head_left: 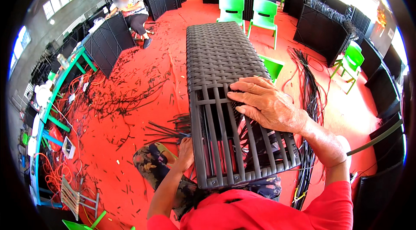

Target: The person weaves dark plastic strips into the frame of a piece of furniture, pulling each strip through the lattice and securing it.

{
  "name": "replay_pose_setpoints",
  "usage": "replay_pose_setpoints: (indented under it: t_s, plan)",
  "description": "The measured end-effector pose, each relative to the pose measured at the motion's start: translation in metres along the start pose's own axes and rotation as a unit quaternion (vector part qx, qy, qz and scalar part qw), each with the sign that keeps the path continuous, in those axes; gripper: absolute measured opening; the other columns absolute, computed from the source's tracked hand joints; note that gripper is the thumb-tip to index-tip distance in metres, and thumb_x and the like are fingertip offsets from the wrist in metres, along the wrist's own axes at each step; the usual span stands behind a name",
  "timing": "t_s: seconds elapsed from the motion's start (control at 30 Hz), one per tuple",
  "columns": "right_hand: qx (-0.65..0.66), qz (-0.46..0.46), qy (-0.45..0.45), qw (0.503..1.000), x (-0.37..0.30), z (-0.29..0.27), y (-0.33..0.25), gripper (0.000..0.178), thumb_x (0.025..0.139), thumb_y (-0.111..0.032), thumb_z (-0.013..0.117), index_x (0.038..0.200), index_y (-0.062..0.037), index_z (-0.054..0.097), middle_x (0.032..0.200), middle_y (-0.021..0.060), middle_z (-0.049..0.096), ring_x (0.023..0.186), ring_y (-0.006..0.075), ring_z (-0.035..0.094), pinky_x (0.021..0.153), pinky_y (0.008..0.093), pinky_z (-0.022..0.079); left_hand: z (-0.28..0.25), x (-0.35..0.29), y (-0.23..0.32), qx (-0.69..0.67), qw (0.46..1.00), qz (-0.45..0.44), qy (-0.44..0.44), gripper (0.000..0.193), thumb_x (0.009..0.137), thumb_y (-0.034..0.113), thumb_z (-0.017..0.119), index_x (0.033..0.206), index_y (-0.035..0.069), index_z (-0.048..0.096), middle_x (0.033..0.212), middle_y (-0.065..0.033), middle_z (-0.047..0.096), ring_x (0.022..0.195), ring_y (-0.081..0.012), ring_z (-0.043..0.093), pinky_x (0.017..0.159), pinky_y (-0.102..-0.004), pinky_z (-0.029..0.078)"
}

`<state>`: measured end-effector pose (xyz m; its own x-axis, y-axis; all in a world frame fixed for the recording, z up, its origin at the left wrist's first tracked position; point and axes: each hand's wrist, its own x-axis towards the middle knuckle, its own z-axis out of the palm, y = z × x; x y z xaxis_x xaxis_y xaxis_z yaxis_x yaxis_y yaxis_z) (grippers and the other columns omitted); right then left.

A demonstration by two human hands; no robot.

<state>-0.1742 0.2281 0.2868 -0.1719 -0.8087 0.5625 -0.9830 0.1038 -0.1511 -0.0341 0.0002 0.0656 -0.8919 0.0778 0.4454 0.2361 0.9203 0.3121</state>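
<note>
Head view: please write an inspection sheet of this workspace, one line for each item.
Surface: red floor, littered.
Job's things: dark wicker panel, far part woven, near part bare slats.
Clutter: cut strips scattered on floor.
Hands: right hand flat on panel at the weave's edge; left hand at panel's left side, grip cannot be told.
Cables: strand bundle on floor at right.
Surroundings: green chairs, black panels, a seated person.

Three green chairs (231,9), one woven panel (221,52)
</note>
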Motion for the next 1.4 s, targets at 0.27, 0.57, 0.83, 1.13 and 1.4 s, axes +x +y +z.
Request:
replay_pose_setpoints:
  t_s: [0.27,0.57,0.83,1.13,1.4]
  plan:
    - [0.058,0.077,0.041,0.995,-0.02,-0.025,0.016,0.023,0.079,-0.012,0.057,0.101,-0.004,0.059,0.105,0.0116,0.055,0.1,0.0283,0.051,0.087,0.0375,0.039,0.023,-0.071,-0.127,0.319,0.895,-0.206,-0.233,0.011,0.079,0.013,0.046,0.075,0.008,0.055,0.056,-0.0059,0.053,0.058,-0.0226,0.055,0.08,-0.0482,0.031]
    - [0.309,0.322,0.069,0.892,-0.083,-0.01,0.044,0.02,0.084,-0.013,0.056,0.102,-0.0038,0.057,0.094,0.0045,0.059,0.08,0.0071,0.054,0.07,0.0226,0.046,-0.078,-0.046,-0.212,0.406,0.815,-0.333,-0.244,0.016,0.073,0.015,0.059,0.084,0.005,0.058,0.08,-0.0118,0.061,0.066,-0.0251,0.059,0.071,-0.0499,0.04]
    - [0.595,0.242,0.184,0.744,-0.088,0.029,0.05,0.017,0.085,-0.004,0.053,0.101,0.0002,0.053,0.09,0.0018,0.06,0.084,0.0072,0.055,0.075,0.0226,0.046,-0.091,0.014,-0.133,0.01,0.936,-0.348,-0.055,0.021,0.081,0.016,0.056,0.099,0.004,0.058,0.087,-0.0093,0.059,0.082,-0.0148,0.056,0.074,-0.0309,0.043]
    - [0.639,0.229,0.278,0.68,-0.075,0.06,0.031,0.015,0.087,-0.008,0.051,0.1,-0.0007,0.053,0.085,-0.001,0.058,0.078,0.0042,0.053,0.069,0.0199,0.046,-0.183,0.158,0.126,-0.054,0.995,0.072,0.04,0.018,0.071,0.003,0.062,0.089,0.002,0.061,0.091,-0.009,0.057,0.084,-0.0183,0.055,0.073,-0.028,0.044]
    - [0.657,0.271,0.28,0.645,-0.069,0.061,0.026,0.012,0.087,-0.009,0.052,0.094,-0.0015,0.057,0.074,-0.0033,0.055,0.065,0.0017,0.049,0.056,0.0164,0.043,-0.15,0.188,0.156,0.068,0.99,0.106,-0.063,0.019,0.066,0.0,0.065,0.084,0.001,0.059,0.08,-0.0103,0.056,0.073,-0.0231,0.056,0.068,-0.0318,0.045]
